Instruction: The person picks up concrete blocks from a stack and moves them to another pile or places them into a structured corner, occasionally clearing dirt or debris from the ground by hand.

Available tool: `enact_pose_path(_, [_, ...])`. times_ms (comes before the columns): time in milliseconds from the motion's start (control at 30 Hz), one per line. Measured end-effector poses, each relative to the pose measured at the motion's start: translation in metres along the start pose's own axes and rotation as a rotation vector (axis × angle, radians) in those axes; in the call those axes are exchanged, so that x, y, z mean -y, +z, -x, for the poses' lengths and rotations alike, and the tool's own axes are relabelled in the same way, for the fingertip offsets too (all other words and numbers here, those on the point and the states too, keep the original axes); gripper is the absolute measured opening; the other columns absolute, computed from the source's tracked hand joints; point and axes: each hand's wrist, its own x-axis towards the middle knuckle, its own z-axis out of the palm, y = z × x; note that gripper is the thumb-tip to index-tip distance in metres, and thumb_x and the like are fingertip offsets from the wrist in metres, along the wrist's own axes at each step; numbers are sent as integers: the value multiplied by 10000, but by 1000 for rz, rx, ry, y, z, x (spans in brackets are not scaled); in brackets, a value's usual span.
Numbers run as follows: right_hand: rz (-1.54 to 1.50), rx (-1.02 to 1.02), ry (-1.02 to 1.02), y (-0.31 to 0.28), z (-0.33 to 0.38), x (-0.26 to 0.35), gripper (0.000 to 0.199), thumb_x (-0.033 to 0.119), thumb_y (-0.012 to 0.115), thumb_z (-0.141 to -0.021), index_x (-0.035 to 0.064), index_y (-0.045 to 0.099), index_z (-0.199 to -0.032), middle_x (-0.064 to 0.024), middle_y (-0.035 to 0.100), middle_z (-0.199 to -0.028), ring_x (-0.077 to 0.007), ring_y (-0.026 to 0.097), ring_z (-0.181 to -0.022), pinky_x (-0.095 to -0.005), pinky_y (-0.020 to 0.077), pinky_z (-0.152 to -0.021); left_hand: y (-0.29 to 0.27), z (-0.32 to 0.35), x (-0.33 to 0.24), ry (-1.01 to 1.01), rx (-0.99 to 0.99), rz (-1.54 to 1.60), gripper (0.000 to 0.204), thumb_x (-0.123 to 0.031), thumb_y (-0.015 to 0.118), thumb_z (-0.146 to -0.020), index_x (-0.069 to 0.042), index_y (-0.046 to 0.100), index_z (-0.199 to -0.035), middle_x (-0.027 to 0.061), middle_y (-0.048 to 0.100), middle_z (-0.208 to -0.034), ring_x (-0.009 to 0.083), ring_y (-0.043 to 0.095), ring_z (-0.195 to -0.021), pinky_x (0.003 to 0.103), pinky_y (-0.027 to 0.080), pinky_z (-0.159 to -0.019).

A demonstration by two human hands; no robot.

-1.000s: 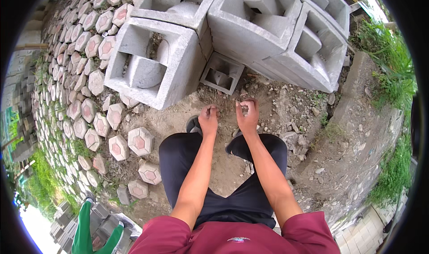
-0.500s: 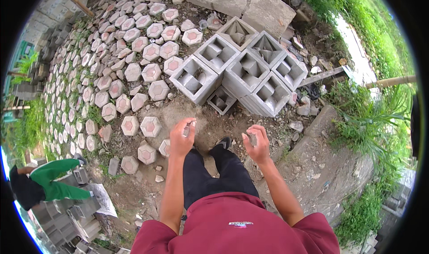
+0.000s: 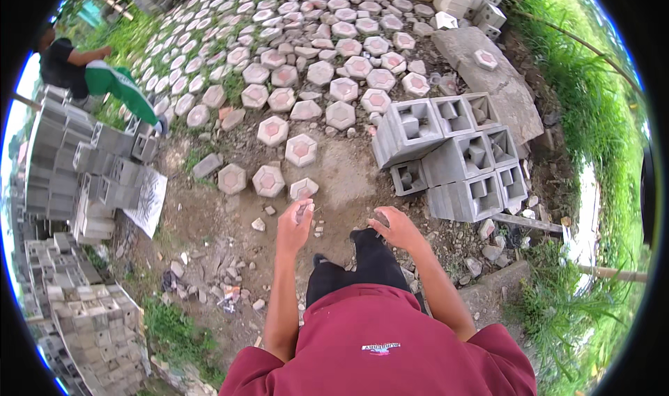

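My left hand (image 3: 295, 225) hangs in front of my body with its fingers loosely bent and the thumb apart; I see nothing held in it. Close beyond it on the ground is a hexagonal paver (image 3: 304, 188) with a pale rim, not touched. To its right, my right hand (image 3: 396, 229) is also raised, fingers half curled and spread, holding nothing. The nearest large things to that hand are grey hollow concrete blocks (image 3: 461, 199), stacked on the right with their openings facing up toward me. A smaller block (image 3: 409, 178) sits low at the stack's left side.
Rows of hexagonal pavers (image 3: 301, 150) cover the ground ahead. A cracked concrete slab (image 3: 498, 82) lies beyond the stack. At left, a person in green trousers (image 3: 118, 89) is beside more stacked blocks (image 3: 56, 166). Rubble (image 3: 475, 266) and tall grass (image 3: 557, 319) line the right.
My view has turned left, so the block stack sits farther right and more block piles show at left. Both hands stay raised and empty, now a bit closer together.
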Motion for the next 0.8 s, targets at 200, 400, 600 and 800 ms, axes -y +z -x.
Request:
enact_pose_path(200, [-73, 237, -217, 117, -10, 122, 441, 357, 606, -855, -36, 575, -1052, -204, 602, -1036, -335, 573, -985, -380, 448, -867, -161, 135, 9, -207, -295, 249, 216, -143, 541, -918, 6, 593, -1065, 57, 653, -861, 102, 600, -817, 236, 458, -740])
enact_pose_path(400, [-235, 361, -380, 196, -32, 254, 335, 238, 651, -834, -32, 584, -1022, -174, 623, -961, -265, 608, -884, -328, 475, -798, -267, 235, 13, -210, -600, 267, 227, -145, 541, -926, 32, 573, -1064, 71, 630, -942, 117, 611, -885, 242, 477, -829])
enact_pose_path(600, [-179, 567, -611, 251, -61, 368, 311, 205, 642, -844, -37, 580, -1029, -167, 629, -974, -249, 618, -878, -322, 478, -789, -326, 278, 60, -193, -945, 379, 229, -168, 536, -929, 16, 593, -1052, 67, 664, -902, 105, 618, -858, 217, 463, -745])
enact_pose_path(800, [-265, 643, -570, 325, -121, 428, 290, 187, 618, -867, -30, 576, -1055, -132, 658, -905, -206, 638, -847, -310, 492, -756, -393, 246, 93, -173, -1099, 489, 224, -173, 539, -926, 7, 606, -1040, 61, 665, -898, 92, 607, -827, 220, 462, -731])
